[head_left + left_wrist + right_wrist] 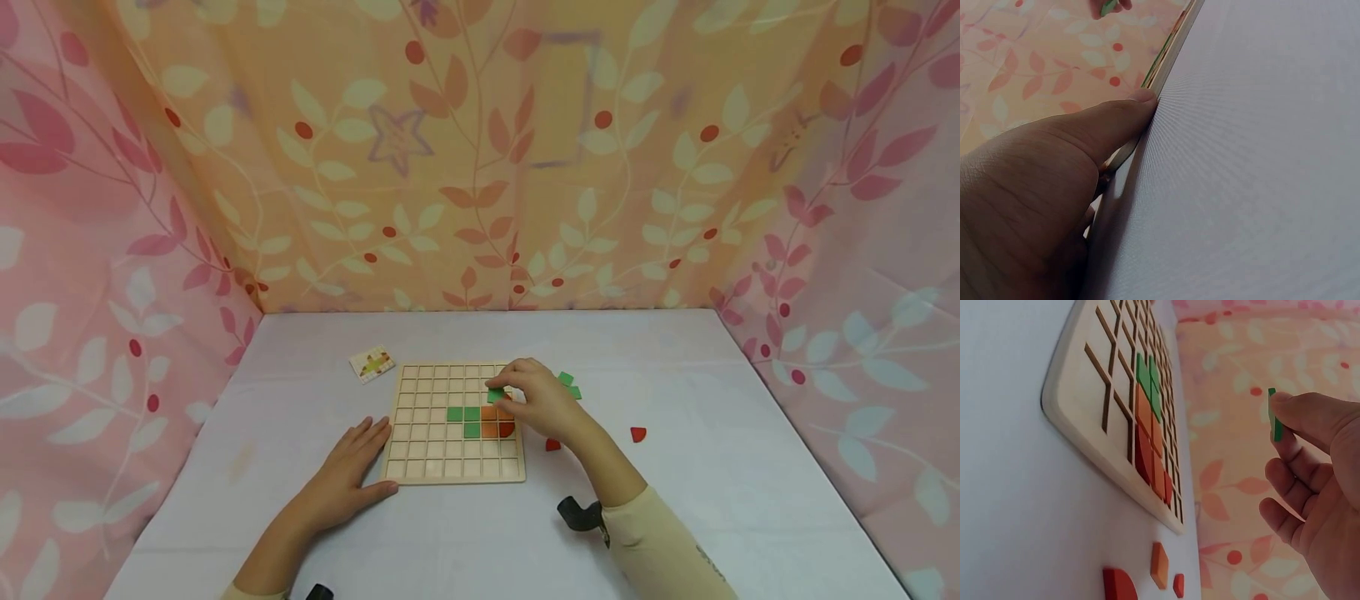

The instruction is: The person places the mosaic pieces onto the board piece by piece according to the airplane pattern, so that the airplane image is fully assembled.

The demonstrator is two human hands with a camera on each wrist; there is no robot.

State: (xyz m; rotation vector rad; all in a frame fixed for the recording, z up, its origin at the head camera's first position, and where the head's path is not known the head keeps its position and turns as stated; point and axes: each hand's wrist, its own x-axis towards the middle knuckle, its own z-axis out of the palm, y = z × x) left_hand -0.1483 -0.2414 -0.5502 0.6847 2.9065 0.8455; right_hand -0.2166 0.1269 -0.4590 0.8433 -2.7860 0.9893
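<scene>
My right hand (543,402) pinches a thin green square tile (1275,419) between thumb and forefinger, raised above the board. Its other fingers bend loosely in the right wrist view. Below lies the wooden grid board (420,470), with green tiles (472,414), orange tiles (489,430) and red rounded pieces (507,430) set in some cells toward its right side. My left hand (347,471) rests at the board's left side, fingers stretched out along the edge. In the left wrist view its thumb (1129,112) lies against the board's rim.
A small patterned card (372,364) lies behind the board's left corner. Loose green tiles (574,392) are beyond my right hand; red rounded pieces (638,434) sit to the right on the white tabletop (712,400). An orange piece (1159,565) lies beside the board. Patterned cloth (480,208) surrounds the table.
</scene>
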